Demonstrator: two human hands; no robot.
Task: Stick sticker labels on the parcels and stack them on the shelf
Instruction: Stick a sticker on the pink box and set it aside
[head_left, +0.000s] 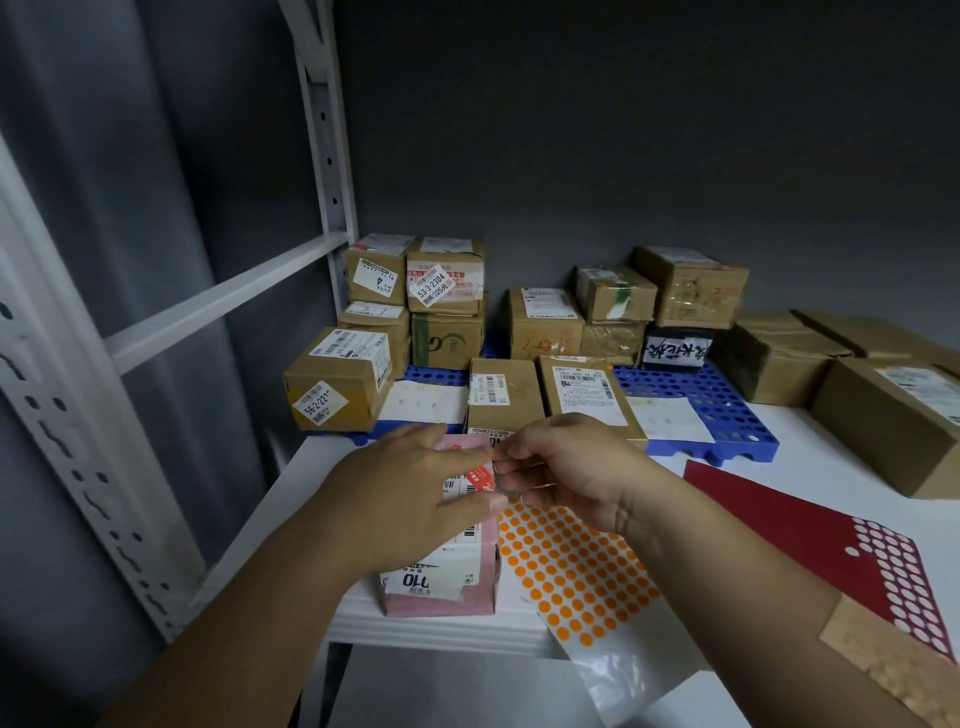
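Parcel (441, 582): small pink box, white printed label with barcodes and "010" on top, red patch near far edge; at front edge of white shelf (311, 499). Left hand (410, 499) laid flat on top, grip spread. Right hand (566, 473) just beside, grip pinching something at parcel's far corner, too small to tell. Orange dot sheet (571, 566) touching parcel's right side; red sheet (779, 525) further right. Brown boxes (447, 296) stacked behind on blue mat (727, 410).
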